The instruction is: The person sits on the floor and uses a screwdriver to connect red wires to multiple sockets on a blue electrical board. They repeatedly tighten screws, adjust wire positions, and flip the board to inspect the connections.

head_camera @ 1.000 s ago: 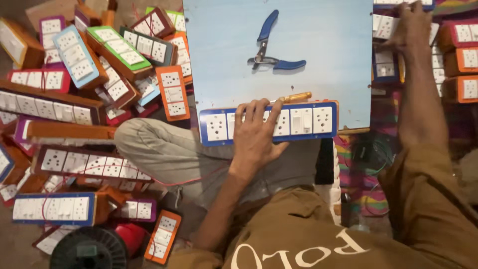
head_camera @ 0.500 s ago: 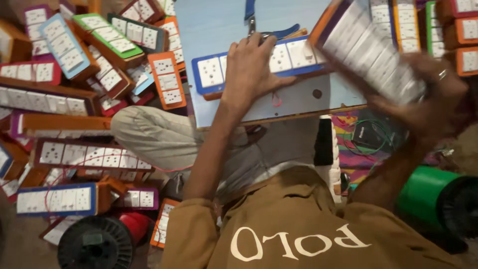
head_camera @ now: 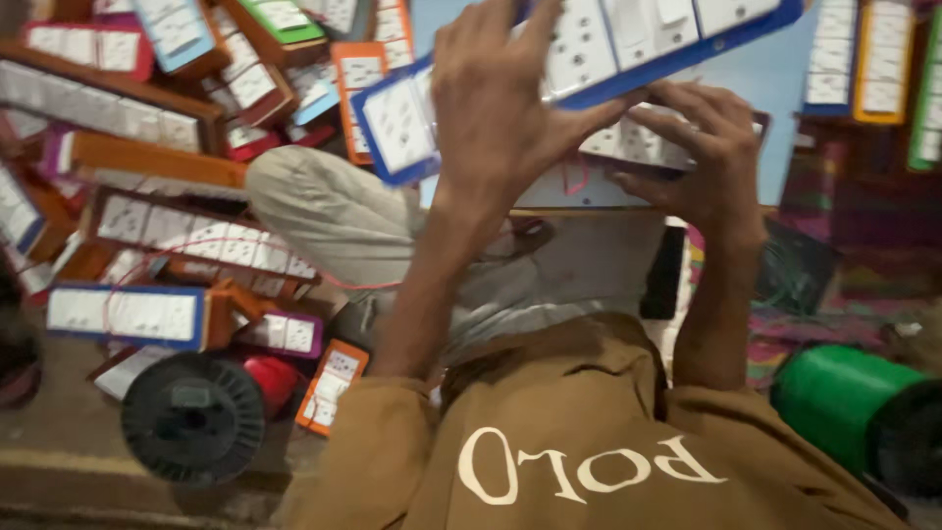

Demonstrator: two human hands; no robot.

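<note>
Switchboards were the work in hand: I held 2 of them above my lap. Compared with 0.5 s before, the blue-framed switchboard (head_camera: 589, 69) had left the light-blue work board (head_camera: 805, 147) and sat raised and tilted in my left hand (head_camera: 500, 108), fingers spread over its white face and the thumb hooked under the lower edge. The second unit, a brown-framed switchboard (head_camera: 643, 147), was no longer swinging in from the right; it lay under the blue one, gripped at its near edge by the curled fingers of my right hand (head_camera: 711, 147). I judged this as the 2 units being brought together for comparison or stacking.

Containers, left to right: loose piled switchboards (head_camera: 186, 236) covered the floor, not boxed. A black wire spool (head_camera: 193, 417) and a red spool (head_camera: 267, 378) stood below them. A green spool (head_camera: 844, 393) lay at far right.
</note>
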